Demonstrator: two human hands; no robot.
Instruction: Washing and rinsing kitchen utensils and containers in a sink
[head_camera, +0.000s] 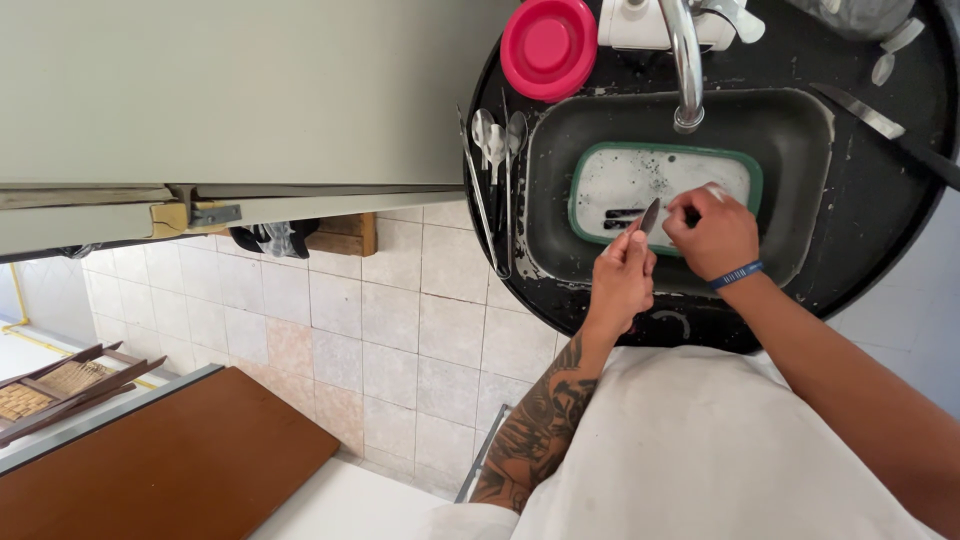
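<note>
The round black surface (890, 190) carries a dark sink (800, 150), its curved tap (684, 60) arching overhead. In the basin lies a green-rimmed white tray (620, 180) (soapy, with dark utensils resting in it). A red bowl (548, 45) sits near the rim, spoons (495, 135) beside the basin, a long knife (865, 112) on the far side. The left hand (620, 275) grips a small knife (648, 216) over the tray; the right hand (712, 232) pinches something pale at its blade.

Small knife's handle hidden inside left hand (622, 280). Long steel knife (880, 125) on black counter (890, 215) runs off right edge. Dark utensils (622, 217) in green-rimmed soapy basin (580, 190): too small to identify. Right forearm cut off.
</note>
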